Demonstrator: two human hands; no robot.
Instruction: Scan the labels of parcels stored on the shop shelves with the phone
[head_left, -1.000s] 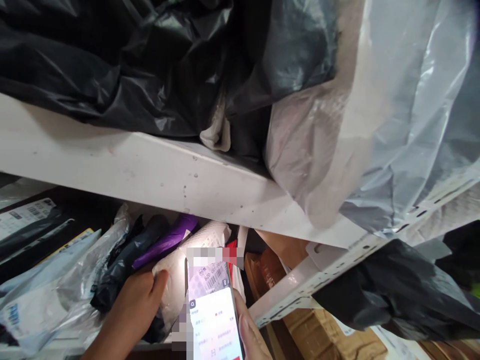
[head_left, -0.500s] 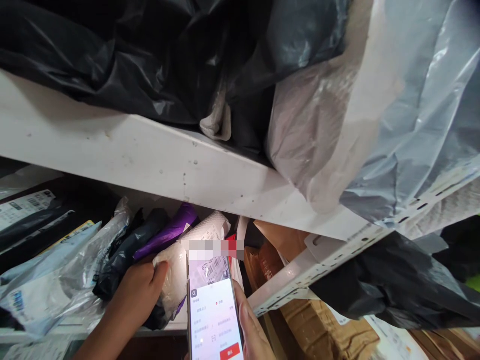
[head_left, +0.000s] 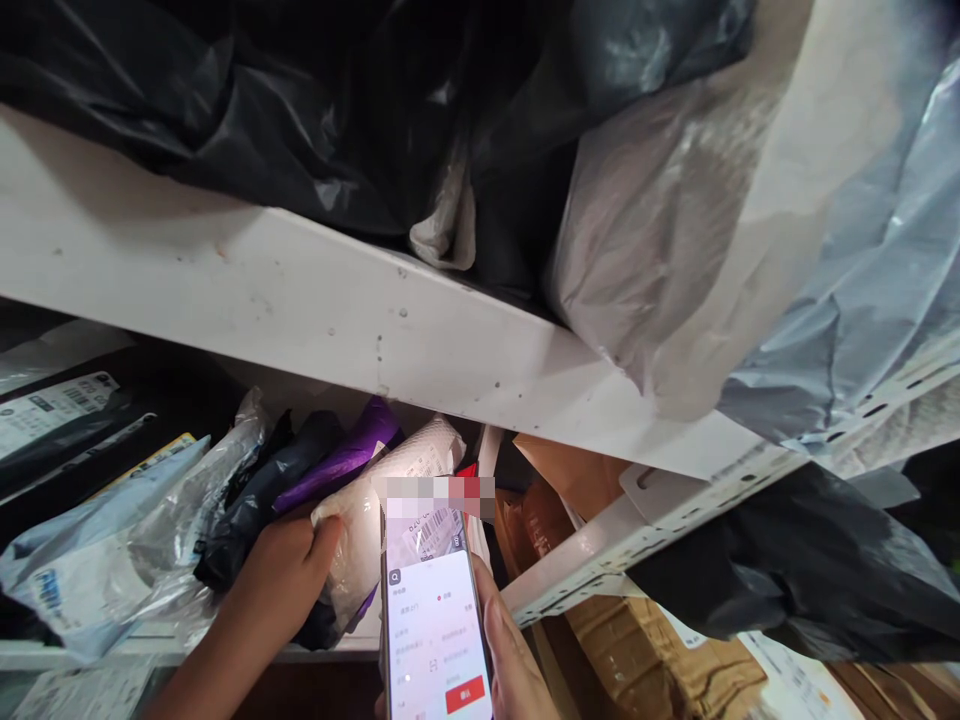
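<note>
1. The left hand is closed on a white, crinkled plastic-wrapped parcel lying on the lower shelf; thumb and fingers pinch its near end, apparently to turn its label toward the light.
2. The right hand grips a slim smartphone with a lit white screen from the side, thumb along its right edge. The phone stands upright just before the parcel, so that its camera view takes in the barcode label.
3. The parcel sits between a purple plastic mailer on its left and a brown taped cardboard box on its right, wedged tightly among them.
4. Farther left lie a black plastic bag and a pale blue-grey mailer.
5. Above runs a white metal shelf board, which bears crumpled black sacks and a translucent grey-white bag that hangs over its edge.
</note>
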